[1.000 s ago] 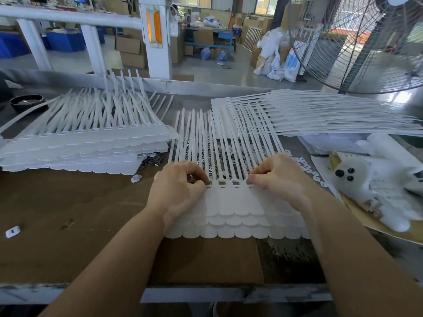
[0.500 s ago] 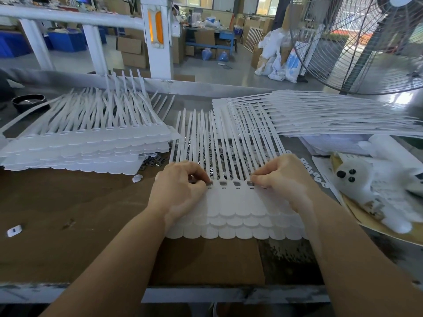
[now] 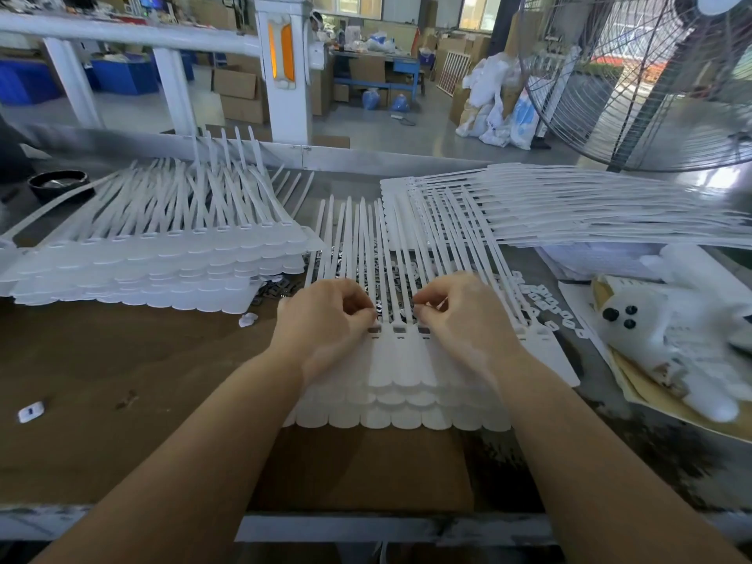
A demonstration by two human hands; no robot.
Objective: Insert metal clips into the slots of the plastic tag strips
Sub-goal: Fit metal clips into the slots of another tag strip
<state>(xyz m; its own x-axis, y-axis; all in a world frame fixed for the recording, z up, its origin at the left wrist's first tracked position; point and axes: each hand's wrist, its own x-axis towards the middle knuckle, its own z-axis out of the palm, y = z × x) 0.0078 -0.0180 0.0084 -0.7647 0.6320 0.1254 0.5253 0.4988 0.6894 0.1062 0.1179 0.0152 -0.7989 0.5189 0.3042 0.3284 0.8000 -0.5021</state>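
A stack of white plastic tag strips (image 3: pixel 401 368) lies in front of me, tails pointing away. A row of small slots (image 3: pixel 398 330) runs across its top sheet. My left hand (image 3: pixel 325 319) rests on the left part of the stack, fingertips pinched at a slot. My right hand (image 3: pixel 460 315) rests on the right part, fingertips pinched on something small that looks like a metal clip. Loose metal clips (image 3: pixel 390 274) lie under the tails just beyond my fingers.
A tall pile of tag strips (image 3: pixel 142 258) sits at the left, another pile (image 3: pixel 590 209) at the back right. White gloves (image 3: pixel 683 331) lie on paper at the right. A black dish (image 3: pixel 57 184) stands far left, a large fan (image 3: pixel 651 75) back right.
Both hands have crept toward the middle of the slot row; fewer open slots show between them now. The stack has not moved.
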